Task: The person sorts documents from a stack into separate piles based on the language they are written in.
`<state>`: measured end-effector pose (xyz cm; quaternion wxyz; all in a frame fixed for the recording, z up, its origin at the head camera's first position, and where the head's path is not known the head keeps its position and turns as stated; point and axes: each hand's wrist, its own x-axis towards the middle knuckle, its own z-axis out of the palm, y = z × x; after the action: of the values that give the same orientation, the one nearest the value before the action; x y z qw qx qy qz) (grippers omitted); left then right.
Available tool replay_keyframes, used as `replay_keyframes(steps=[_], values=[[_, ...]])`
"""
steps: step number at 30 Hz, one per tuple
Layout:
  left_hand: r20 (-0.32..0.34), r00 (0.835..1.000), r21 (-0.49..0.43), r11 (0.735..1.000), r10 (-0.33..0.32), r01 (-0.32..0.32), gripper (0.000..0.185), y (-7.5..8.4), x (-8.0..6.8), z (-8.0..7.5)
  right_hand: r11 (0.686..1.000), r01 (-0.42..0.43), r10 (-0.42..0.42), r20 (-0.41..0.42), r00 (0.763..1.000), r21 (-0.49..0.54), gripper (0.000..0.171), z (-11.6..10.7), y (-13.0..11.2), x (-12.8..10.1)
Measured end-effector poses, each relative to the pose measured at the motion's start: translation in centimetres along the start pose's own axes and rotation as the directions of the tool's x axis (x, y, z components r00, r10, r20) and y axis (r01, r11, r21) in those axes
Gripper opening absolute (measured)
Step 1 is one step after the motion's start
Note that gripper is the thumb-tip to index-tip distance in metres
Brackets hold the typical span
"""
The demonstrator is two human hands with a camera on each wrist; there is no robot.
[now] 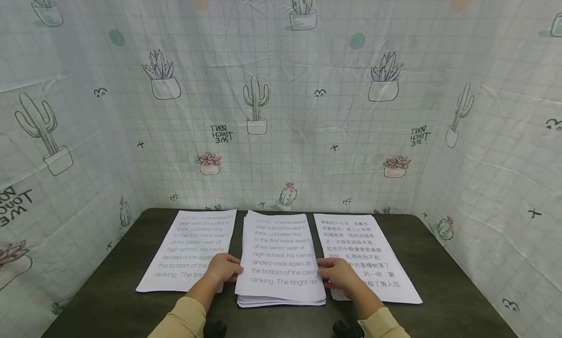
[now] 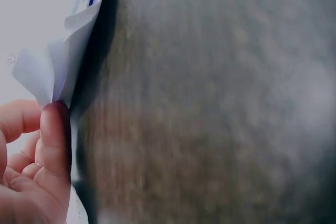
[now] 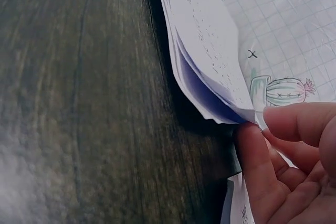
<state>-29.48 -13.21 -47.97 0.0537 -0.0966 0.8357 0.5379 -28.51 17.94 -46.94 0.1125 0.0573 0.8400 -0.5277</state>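
A stack of printed paper sheets with large English text lies in the middle of the dark table, its lower edges slightly uneven. My left hand is at the stack's left edge. In the left wrist view, its thumb and finger pinch the bent paper edges. On the opposite side, my right hand pinches the right edge. Seen from the right wrist, the sheets bow and separate slightly near the fingertips. How many sheets each hand grips is hidden.
To the left lies another English-text paper, partly under my left hand. A Chinese-text paper lies on the right, partly behind my right hand. The dark table meets a cactus-print curtain behind and at both sides.
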Motion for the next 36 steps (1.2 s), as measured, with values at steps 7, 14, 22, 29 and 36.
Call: replay_keyframes(steps=[7, 14, 22, 29, 36], values=[[-0.03, 0.999, -0.008, 0.999, 0.042, -0.042, 0.02, -0.1, -0.1, -0.2, 1.0, -0.005, 0.006, 0.0, 1.0, 0.01, 0.044, 0.1, 0.2, 0.0], [0.053, 0.998, -0.191, 0.981, 0.033, -0.022, 0.026, -0.6, 0.2, 0.2, 0.999, 0.003, -0.003, -0.019, 1.0, 0.037, 0.045, 0.2, 0.4, 0.0], [0.107, 0.992, -0.33, 0.944, 0.061, -0.022, 0.026, -0.6, 0.4, 0.4, 0.995, 0.067, -0.063, -0.058, 0.996, 0.08, 0.044, -0.1, 0.2, -0.2], [0.122, 0.989, -0.393, 0.919, 0.079, -0.025, 0.029, -0.3, 0.4, 0.1, 0.987, 0.086, -0.082, -0.03, 0.996, 0.133, 0.053, -0.3, 0.1, 0.0], [0.127, 0.99, -0.387, 0.922, 0.068, -0.014, 0.041, -0.5, 0.3, -1.7, 0.978, 0.106, -0.112, 0.025, 0.993, 0.178, 0.057, 0.3, -0.9, -0.2]])
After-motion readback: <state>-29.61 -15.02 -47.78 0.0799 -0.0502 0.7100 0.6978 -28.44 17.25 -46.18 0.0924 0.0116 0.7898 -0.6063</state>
